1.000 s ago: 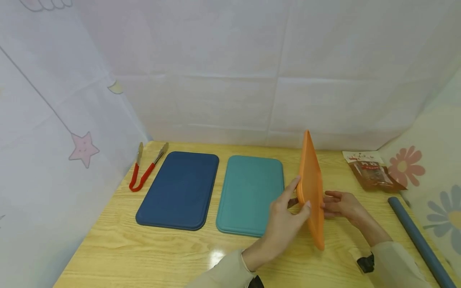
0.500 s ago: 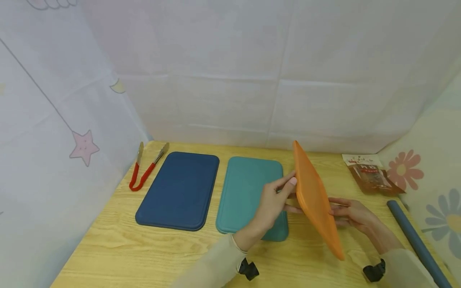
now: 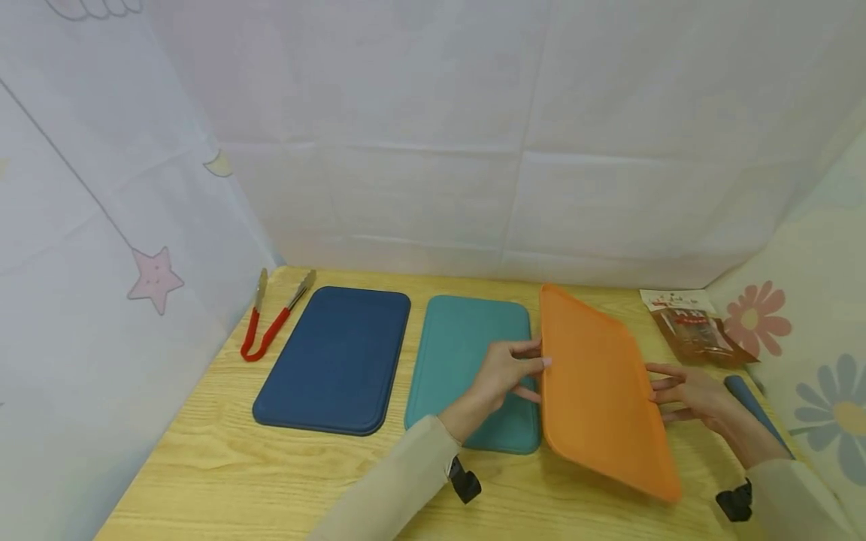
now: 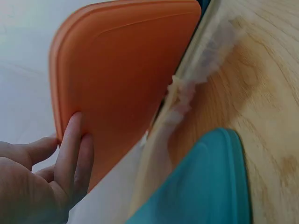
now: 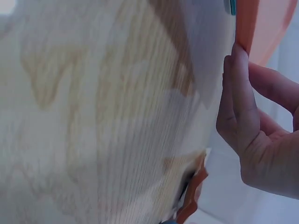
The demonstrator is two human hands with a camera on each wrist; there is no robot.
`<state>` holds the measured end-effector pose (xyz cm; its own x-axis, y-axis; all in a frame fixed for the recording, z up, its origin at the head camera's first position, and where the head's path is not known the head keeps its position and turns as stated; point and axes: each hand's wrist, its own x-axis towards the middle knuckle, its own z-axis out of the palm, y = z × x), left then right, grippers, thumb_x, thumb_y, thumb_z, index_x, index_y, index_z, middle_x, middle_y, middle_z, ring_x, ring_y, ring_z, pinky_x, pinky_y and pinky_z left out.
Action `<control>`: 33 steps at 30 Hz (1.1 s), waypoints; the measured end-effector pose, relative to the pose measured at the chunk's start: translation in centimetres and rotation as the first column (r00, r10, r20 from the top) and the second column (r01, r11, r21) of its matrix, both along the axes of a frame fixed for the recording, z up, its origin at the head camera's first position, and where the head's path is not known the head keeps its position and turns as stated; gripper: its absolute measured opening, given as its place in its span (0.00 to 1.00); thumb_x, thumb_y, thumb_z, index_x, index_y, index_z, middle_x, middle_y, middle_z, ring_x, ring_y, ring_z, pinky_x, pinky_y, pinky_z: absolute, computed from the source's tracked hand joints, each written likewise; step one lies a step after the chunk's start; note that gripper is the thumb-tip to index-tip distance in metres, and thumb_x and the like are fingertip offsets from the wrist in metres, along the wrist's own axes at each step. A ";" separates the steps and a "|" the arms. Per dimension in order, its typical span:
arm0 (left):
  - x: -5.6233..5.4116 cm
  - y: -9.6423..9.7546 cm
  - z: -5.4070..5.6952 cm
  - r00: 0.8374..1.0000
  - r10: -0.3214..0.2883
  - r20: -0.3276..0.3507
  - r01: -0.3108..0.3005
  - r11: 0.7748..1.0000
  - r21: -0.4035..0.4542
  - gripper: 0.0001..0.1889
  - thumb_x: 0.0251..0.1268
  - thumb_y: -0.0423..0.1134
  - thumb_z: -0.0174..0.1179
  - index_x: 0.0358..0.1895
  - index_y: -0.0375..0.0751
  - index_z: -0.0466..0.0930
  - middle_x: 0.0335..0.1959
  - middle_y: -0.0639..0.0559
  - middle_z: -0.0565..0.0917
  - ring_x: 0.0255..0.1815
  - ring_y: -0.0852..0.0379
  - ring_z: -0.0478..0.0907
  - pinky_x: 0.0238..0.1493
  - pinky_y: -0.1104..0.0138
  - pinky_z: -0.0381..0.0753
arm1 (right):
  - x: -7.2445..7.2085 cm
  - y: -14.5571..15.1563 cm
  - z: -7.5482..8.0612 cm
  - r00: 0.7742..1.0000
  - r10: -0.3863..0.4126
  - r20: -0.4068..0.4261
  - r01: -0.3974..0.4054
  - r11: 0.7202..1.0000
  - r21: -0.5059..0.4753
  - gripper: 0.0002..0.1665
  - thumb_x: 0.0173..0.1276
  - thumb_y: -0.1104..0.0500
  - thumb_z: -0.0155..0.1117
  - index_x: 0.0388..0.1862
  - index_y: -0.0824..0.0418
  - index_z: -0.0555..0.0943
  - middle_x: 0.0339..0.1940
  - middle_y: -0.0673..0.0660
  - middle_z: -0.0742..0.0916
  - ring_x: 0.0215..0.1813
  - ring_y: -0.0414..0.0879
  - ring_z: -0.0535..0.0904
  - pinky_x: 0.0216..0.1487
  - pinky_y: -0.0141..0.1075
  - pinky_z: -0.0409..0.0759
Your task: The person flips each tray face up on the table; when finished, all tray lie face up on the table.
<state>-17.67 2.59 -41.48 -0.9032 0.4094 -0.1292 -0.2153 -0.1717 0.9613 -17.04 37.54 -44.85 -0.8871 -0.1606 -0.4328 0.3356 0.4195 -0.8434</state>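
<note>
An orange cutting board is held tilted over the right side of the table, its broad face turned up toward me. My left hand pinches its left edge, thumb on the near face and fingers behind, as the left wrist view also shows on the orange board. At the opposite edge, my right hand grips the board between thumb and fingers. Beneath and left of the left hand lies a teal cutting board, partly covered by that hand. A dark blue cutting board lies flat farther left.
Red-handled tongs lie spread at the far left of the wooden table. A brown food packet is at the back right, near a grey-blue rod partly hidden by the right arm. Hanging cloth encloses the back and sides.
The orange board has swung from nearly edge-on to showing its broad face, its lower end moving right. The right hand has moved right with it; the left hand has moved slightly left.
</note>
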 end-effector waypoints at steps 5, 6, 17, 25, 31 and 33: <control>-0.9 1.2 -2.2 1.000 0.002 0.004 -0.001 0.997 -0.078 0.22 0.64 0.31 0.63 0.62 0.35 0.75 0.49 0.45 0.84 0.35 0.44 0.84 0.27 0.54 0.85 | -0.8 1.7 -0.2 0.999 -0.015 0.035 0.014 1.000 0.028 0.48 0.66 0.68 0.64 0.76 0.73 0.47 0.51 0.67 0.80 0.44 0.51 0.84 0.44 0.50 0.84; -1.0 1.6 -2.6 1.000 0.003 -0.001 -0.003 0.996 -0.090 0.21 0.64 0.30 0.62 0.61 0.34 0.76 0.51 0.45 0.83 0.35 0.43 0.84 0.27 0.54 0.85 | -0.9 2.0 -0.3 0.999 -0.024 0.035 0.022 0.999 0.040 0.48 0.65 0.68 0.64 0.76 0.73 0.48 0.50 0.66 0.81 0.44 0.51 0.84 0.43 0.50 0.84; -1.5 4.2 -5.2 0.998 0.056 -0.007 -0.056 0.970 -0.236 0.22 0.62 0.23 0.60 0.62 0.29 0.74 0.40 0.37 0.86 0.28 0.35 0.84 0.25 0.52 0.84 | -2.5 2.6 0.0 0.999 0.026 -0.019 -0.021 0.973 0.230 0.42 0.64 0.72 0.59 0.71 0.82 0.49 0.58 0.85 0.71 0.38 0.49 0.83 0.32 0.47 0.85; -2.1 5.5 -5.7 0.995 0.020 -0.101 -0.059 0.914 -0.401 0.22 0.61 0.21 0.60 0.60 0.28 0.75 0.42 0.34 0.85 0.24 0.38 0.83 0.20 0.58 0.84 | -3.0 2.7 0.2 1.000 -0.009 -0.020 0.014 0.965 0.261 0.42 0.60 0.74 0.54 0.70 0.83 0.50 0.34 0.68 0.82 0.33 0.51 0.82 0.30 0.48 0.85; -2.5 6.1 -5.4 0.947 -0.078 -0.311 -0.128 0.798 -0.589 0.13 0.59 0.21 0.61 0.48 0.25 0.83 0.34 0.36 0.86 0.18 0.49 0.82 0.17 0.71 0.79 | -3.2 2.8 0.3 0.999 -0.004 -0.041 0.016 0.950 0.310 0.40 0.60 0.74 0.53 0.70 0.83 0.50 0.35 0.69 0.83 0.35 0.52 0.83 0.30 0.47 0.85; -2.5 6.3 -5.3 0.933 -0.102 -0.345 -0.145 0.771 -0.620 0.06 0.58 0.20 0.60 0.37 0.24 0.85 0.22 0.39 0.83 0.14 0.52 0.79 0.14 0.72 0.76 | -3.2 2.8 0.2 0.999 -0.006 -0.048 0.021 0.949 0.315 0.40 0.60 0.74 0.52 0.69 0.84 0.51 0.32 0.67 0.83 0.33 0.51 0.83 0.29 0.48 0.85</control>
<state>-20.13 8.92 -46.77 -0.9446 0.3266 -0.0338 0.1402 0.4942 0.8580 -20.28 40.30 -44.63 -0.9081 -0.0102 -0.4187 0.3076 0.6623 -0.6832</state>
